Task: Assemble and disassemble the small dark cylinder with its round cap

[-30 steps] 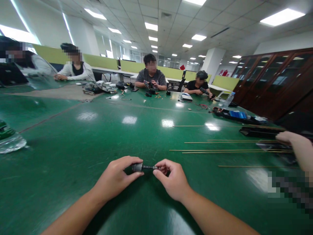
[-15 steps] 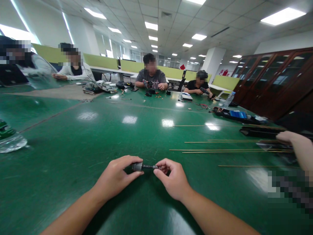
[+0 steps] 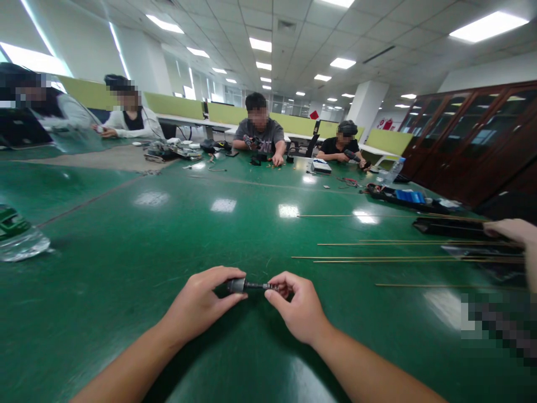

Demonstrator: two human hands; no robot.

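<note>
A dark tool with a thick grey-black barrel and a thin shaft [image 3: 254, 286] lies crosswise between my hands, low in the middle of the view. My left hand [image 3: 205, 302] grips the thick end between thumb and fingers. The fingers of my right hand [image 3: 297, 305] are pinched round the thin end, where a small ridged metal part shows. My right fingertips partly hide that end. Below the tool is the glossy green table [image 3: 188, 235].
Several thin brass-coloured rods [image 3: 356, 257] lie at the right, near a black tray [image 3: 448, 225] and another person's hand [image 3: 509, 229]. A clear bottle [image 3: 20, 238] is at the left edge. People sit across the table among electronics and tools.
My hands and the tool look the same. The other person's hand at the right has shifted slightly right, and the person opposite has lowered a hand to the small pieces on the table.
</note>
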